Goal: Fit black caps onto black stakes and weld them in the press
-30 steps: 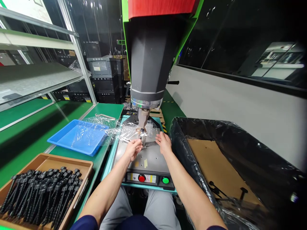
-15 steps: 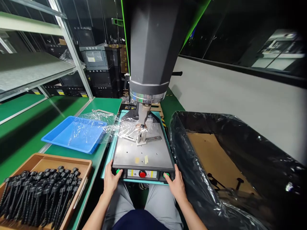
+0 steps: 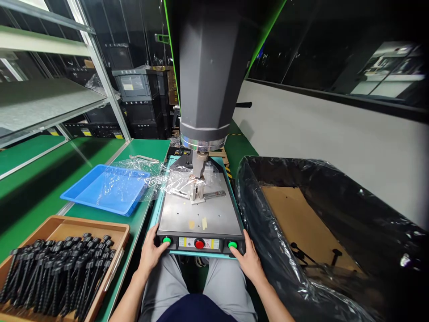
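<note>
My left hand [image 3: 151, 250] lies at the left front corner of the machine base, fingers spread along its side. Its thumb tip is at the lower edge of the left green button [image 3: 166, 240]. At the right corner my right hand [image 3: 248, 259] lies the same way, its thumb by the right green button [image 3: 232, 245]. Neither hand holds anything. Between the buttons sits a red button [image 3: 199, 243]. Above the metal plate [image 3: 187, 217], the machine's metal tool tip [image 3: 199, 165] points down at a small upright fixture [image 3: 197, 194], with clear plastic film around it.
A brown tray [image 3: 125, 228] of black ribbed parts and a blue tray [image 3: 97, 190] stand on the green table at left. Plastic film [image 3: 137, 172] stretches from the blue tray towards the fixture. At right is a box lined with black plastic [image 3: 268, 223], holding a few black parts.
The machine head and its tool tip have come down a little towards the fixture. My thumbs have slid lower, so more of both green buttons shows.
</note>
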Tool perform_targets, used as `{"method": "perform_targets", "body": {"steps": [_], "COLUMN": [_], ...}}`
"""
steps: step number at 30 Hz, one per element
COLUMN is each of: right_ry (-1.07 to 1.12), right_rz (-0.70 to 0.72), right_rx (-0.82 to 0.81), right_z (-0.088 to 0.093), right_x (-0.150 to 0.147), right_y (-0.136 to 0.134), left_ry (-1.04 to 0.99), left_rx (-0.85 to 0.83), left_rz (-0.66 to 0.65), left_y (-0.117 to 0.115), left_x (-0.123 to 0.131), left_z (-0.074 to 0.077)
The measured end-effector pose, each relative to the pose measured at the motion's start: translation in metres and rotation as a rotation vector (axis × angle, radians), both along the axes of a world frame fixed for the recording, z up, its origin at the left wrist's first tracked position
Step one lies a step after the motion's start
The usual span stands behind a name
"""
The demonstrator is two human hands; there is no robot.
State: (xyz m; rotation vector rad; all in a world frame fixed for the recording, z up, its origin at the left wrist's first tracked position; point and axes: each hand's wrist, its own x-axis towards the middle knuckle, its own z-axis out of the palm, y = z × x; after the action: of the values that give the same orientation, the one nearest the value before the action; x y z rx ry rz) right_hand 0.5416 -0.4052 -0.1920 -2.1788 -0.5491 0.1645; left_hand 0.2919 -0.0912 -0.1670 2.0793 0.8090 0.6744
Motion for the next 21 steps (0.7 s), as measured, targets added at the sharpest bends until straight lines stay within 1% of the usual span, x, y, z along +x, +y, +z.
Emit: {"method": "perform_targets", "body": {"steps": [3, 9, 14, 17, 19, 21], "right_ry": [0.024, 0.036, 0.054, 0.076, 0.078, 0.045], "right_rz": [-0.004, -0.014, -0.032, -0.062, -0.109, -0.166], "right_rx": [0.009, 0.044, 0.076, 0.150, 0.240, 0.329], "right_z": [0.004, 0.005, 0.004, 0.008, 0.016, 0.031], "right_x": [-0.001, -0.002, -0.001, 0.003, 0.007, 0.010], "right_y": [0.001, 0.002, 0.001, 0.000, 0.001, 0.007], "left_ry": [-0.002, -0.014, -0.004, -0.023, -0.078, -0.156], "left_rx": [-0.011, -0.007, -0.043, -0.054, -0.043, -0.070], "left_rz": [0.003, 0.065, 0.075, 0.108, 0.137, 0.127], "left_y": [-0.001, -0.005, -0.005, -0.002, -0.001, -0.002], "left_x": [-0.001, 0.002, 0.002, 0.005, 0.012, 0.025], "left_z": [0.000, 0.001, 0.007, 0.019, 0.034, 0.054]}}
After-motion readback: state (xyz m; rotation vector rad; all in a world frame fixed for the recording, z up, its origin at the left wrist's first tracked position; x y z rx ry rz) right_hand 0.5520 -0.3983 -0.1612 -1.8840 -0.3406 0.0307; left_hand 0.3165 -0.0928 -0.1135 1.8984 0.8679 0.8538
